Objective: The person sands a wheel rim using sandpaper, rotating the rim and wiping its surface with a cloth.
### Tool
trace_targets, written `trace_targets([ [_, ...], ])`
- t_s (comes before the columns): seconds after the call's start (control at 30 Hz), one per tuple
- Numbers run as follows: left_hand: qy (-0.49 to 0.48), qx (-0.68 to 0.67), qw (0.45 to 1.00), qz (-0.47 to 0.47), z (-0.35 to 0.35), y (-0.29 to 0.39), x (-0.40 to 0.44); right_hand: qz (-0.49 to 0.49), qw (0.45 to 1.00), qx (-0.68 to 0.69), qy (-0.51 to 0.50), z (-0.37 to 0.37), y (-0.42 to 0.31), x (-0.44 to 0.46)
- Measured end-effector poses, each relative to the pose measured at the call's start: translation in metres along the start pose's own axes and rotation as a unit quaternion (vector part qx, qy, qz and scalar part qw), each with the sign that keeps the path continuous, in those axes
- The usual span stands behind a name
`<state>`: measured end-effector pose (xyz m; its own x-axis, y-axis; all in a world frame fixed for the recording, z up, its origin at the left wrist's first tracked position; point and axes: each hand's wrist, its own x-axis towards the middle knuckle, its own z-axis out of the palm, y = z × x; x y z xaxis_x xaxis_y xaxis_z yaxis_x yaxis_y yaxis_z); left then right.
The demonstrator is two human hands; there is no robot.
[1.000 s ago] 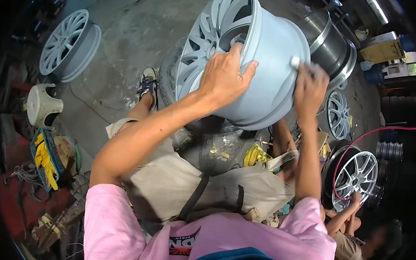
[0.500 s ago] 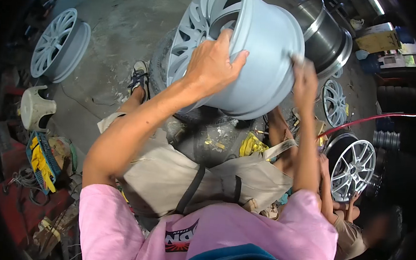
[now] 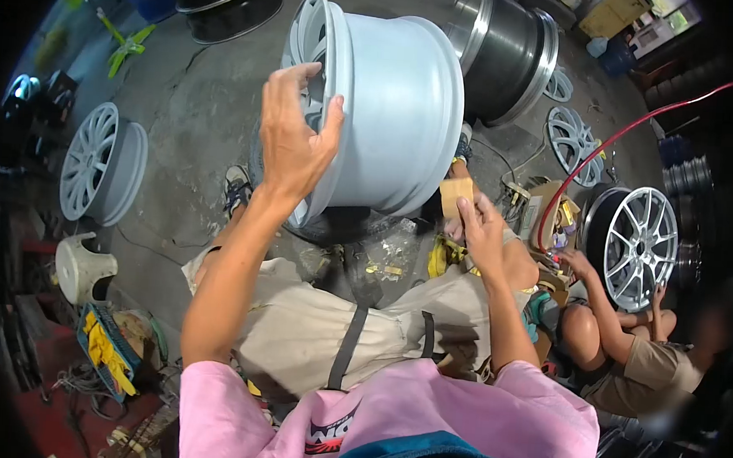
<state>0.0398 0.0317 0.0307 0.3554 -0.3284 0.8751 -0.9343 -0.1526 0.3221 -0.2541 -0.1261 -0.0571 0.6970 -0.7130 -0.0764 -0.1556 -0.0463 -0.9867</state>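
Observation:
A pale grey wheel rim (image 3: 395,105) stands on its edge in front of me, on top of what looks like a dark tyre (image 3: 341,226). My left hand (image 3: 295,136) grips the rim's left lip, thumb on the outer side and fingers over the edge. Right of the rim and lower down, my right hand (image 3: 482,232) pinches a small tan sanding pad or block (image 3: 455,197), apart from the rim. The barrel's smooth side faces me, and most of the spokes are turned away to the left.
A dark polished rim (image 3: 503,57) stands behind right. Another person (image 3: 628,346) at the right holds a silver-spoked wheel (image 3: 640,248) beside a red hose (image 3: 616,135). Left are a grey rim (image 3: 94,162), a white stool (image 3: 83,269) and a basket (image 3: 94,355) with yellow gloves.
My right hand has come off the barrel and moved down, the tan pad now showing in it. The rim has turned, so fewer spokes show. My left hand stays on its lip.

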Motion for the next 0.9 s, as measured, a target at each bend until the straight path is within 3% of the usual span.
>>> trace_targets([
  [0.1,0.042,0.004,0.999,0.025,-0.016,0.021,0.008,-0.042,0.997,0.060,0.002,0.020,-0.032,0.007],
  [0.13,-0.054,-0.126,0.986,-0.097,-0.019,0.035,0.005,-0.018,0.994,0.108,0.002,0.023,-0.041,0.007],
  [0.17,-0.146,-0.249,0.933,-0.216,-0.022,0.046,0.002,-0.020,0.994,0.111,-0.005,0.027,-0.049,0.007],
  [0.23,-0.239,-0.261,0.909,-0.219,-0.022,0.060,-0.001,0.000,0.997,0.071,0.009,0.035,-0.064,0.006],
  [0.37,-0.323,-0.254,0.890,-0.198,-0.007,0.064,-0.013,-0.076,0.987,0.135,-0.046,0.056,-0.078,0.008],
  [0.43,-0.395,-0.278,0.849,-0.215,-0.005,0.063,-0.014,-0.099,0.987,0.119,-0.050,0.061,-0.080,0.013],
  [0.5,-0.367,-0.298,0.847,-0.242,-0.007,0.062,-0.012,-0.152,0.987,0.052,-0.026,0.064,-0.089,0.018],
  [0.57,-0.246,-0.235,0.926,-0.161,-0.013,0.060,-0.002,-0.173,0.983,0.058,-0.026,0.068,-0.087,0.041],
  [0.6,-0.144,-0.214,0.961,-0.101,-0.007,0.052,-0.002,-0.274,0.958,-0.071,0.036,0.074,-0.098,0.050],
  [0.63,-0.149,-0.215,0.960,-0.099,-0.009,0.045,0.004,-0.364,0.905,-0.199,0.099,0.077,-0.105,0.059],
  [0.7,-0.047,-0.114,0.990,-0.062,-0.019,0.031,0.018,-0.383,0.888,-0.222,0.123,0.084,-0.077,0.083],
  [0.73,-0.047,-0.114,0.991,-0.057,-0.018,0.028,0.019,-0.444,0.842,-0.272,0.139,0.092,-0.055,0.093],
  [0.77,-0.029,-0.108,0.990,-0.086,-0.015,0.020,0.017,-0.503,0.789,-0.318,0.153,0.102,-0.040,0.102],
  [0.83,-0.009,-0.099,0.988,-0.121,-0.009,0.012,0.007,-0.505,0.798,-0.298,0.139,0.117,-0.024,0.090],
  [0.9,-0.100,-0.104,0.958,-0.248,0.001,0.014,-0.008,-0.501,0.790,-0.314,0.162,0.122,-0.018,0.091],
])
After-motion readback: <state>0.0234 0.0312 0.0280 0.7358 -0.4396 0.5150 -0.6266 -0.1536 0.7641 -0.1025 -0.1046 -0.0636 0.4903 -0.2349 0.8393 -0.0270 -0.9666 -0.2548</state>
